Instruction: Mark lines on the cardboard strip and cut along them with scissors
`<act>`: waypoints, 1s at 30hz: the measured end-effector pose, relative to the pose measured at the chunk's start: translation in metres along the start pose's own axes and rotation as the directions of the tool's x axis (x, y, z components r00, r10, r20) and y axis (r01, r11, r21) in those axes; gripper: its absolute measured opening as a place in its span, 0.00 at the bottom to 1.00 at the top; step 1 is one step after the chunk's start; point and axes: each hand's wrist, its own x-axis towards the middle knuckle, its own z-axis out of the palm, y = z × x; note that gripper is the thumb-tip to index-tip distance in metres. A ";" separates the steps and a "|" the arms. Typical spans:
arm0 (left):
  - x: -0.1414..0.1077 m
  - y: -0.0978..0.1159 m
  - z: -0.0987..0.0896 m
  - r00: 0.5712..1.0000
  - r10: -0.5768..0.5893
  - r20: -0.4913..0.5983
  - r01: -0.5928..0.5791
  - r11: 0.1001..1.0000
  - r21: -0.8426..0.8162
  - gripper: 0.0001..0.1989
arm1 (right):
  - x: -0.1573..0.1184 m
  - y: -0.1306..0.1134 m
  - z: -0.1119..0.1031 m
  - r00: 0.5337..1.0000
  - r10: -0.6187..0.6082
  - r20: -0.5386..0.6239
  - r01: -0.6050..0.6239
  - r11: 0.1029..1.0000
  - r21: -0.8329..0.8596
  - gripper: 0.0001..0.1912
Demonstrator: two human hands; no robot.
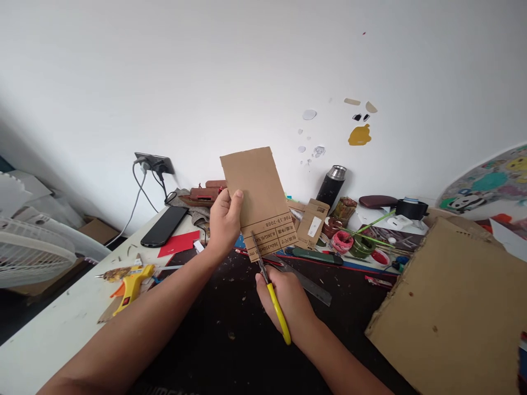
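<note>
A flat brown piece of cardboard (255,178) with printed lettering along its lower part is held up in the middle of the view. My left hand (225,216) is closed on its left edge, thumb across the front face. In my right hand (290,299) is a pair of scissors (278,315) with yellow handles. The scissor blades point up and lie at the cardboard's lower edge, over the printed area. Whether the blades are parted is hard to make out. Most of my right fingers are hidden behind the handles.
A yellow glue gun (134,285) and a black phone (164,226) lie at left, beside red paper (179,244). A black flask (331,184), paint pots (342,240) and a green cutter (315,255) stand or lie behind. A large cardboard sheet (453,307) covers the right side.
</note>
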 end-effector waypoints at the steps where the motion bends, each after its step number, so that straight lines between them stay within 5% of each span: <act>1: 0.000 0.000 0.000 1.000 -0.001 0.001 0.001 1.000 -0.002 0.20 | 0.000 0.002 0.001 1.000 -0.013 -0.012 0.013 1.000 0.014 0.13; 12: 0.005 0.010 -0.001 1.000 0.005 0.027 -0.004 0.999 -0.050 0.22 | -0.003 0.000 -0.011 0.992 -0.113 0.062 0.098 0.972 0.214 0.13; 18: 0.006 0.012 0.000 0.999 0.012 0.037 -0.009 0.998 -0.062 0.23 | -0.002 -0.001 -0.015 0.988 -0.085 0.127 0.045 0.957 0.286 0.16; 30: 0.007 0.017 0.000 0.995 0.021 0.098 -0.017 0.999 -0.044 0.22 | -0.003 -0.004 -0.013 0.994 -0.049 0.093 0.028 0.975 0.219 0.14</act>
